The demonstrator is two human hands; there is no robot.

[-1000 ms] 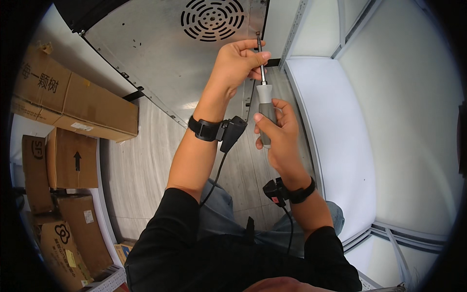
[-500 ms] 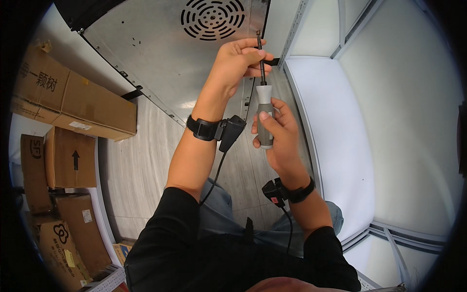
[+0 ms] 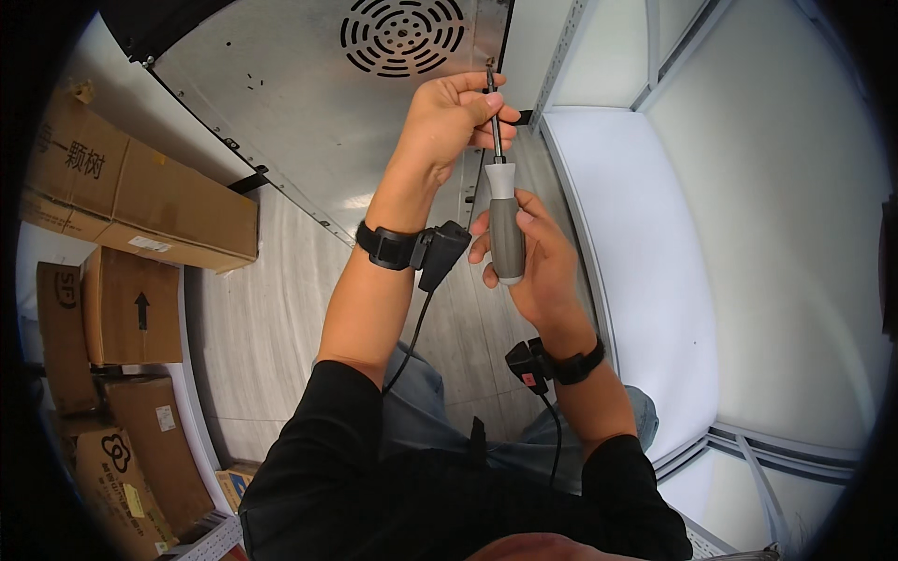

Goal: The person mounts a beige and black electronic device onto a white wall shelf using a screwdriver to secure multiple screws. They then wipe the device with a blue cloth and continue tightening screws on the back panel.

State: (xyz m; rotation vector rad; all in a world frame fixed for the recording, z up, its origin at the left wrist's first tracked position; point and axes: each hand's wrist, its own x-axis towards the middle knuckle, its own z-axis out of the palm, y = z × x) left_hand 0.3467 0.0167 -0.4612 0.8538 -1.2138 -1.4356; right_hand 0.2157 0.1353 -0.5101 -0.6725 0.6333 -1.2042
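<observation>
A screwdriver (image 3: 506, 234) with a grey handle and a dark, slim shaft points away from me. Thumb and fingers of my left hand (image 3: 447, 117) pinch its shaft near the tip. The tip meets a small screw (image 3: 490, 62) by the right edge of a metal panel (image 3: 299, 131); how deep the screw sits is too small to tell. My right hand (image 3: 547, 262) is around the handle from the right, its thumb along the side and its fingertips showing on the left.
The panel has a round slotted vent (image 3: 402, 35). Cardboard boxes (image 3: 178, 201) are stacked along the left side on shelving. To the right runs a white shelf (image 3: 636, 234) with a metal frame. Cables hang from black wrist straps (image 3: 391, 248) on both arms.
My right thumb has shifted from the top of the handle to its right side, and the handle has turned. The view has moved slightly; my left hand keeps its pinch.
</observation>
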